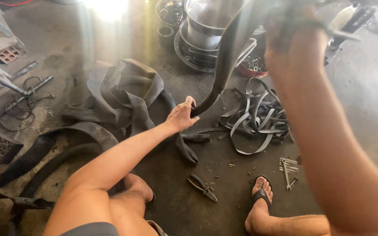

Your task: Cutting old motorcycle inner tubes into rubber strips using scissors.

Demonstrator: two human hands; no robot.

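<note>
Black rubber, a long flattened inner-tube strip (224,57), hangs stretched between both hands, its long axis running from upper right of the frame down to centre. The left hand (181,116) pinches its lower end; the blurred right hand (294,37) grips the upper end high. It looks mid-pull, so feeding on would need steady tension. Grey metal pliers (202,187) lie on the floor below.

1. A repair workshop, with the work done on a stained concrete floor (364,83).
2. Flattened rubber inner tubes (123,94) and cut rubber strips (259,118) lie in heaps.
3. Pliers (203,187), loose wrenches (288,168) and scattered bolts sit on the floor.
4. Stacked metal basins (202,32) and a bowl of small metal parts (252,65) stand at the back.
</note>
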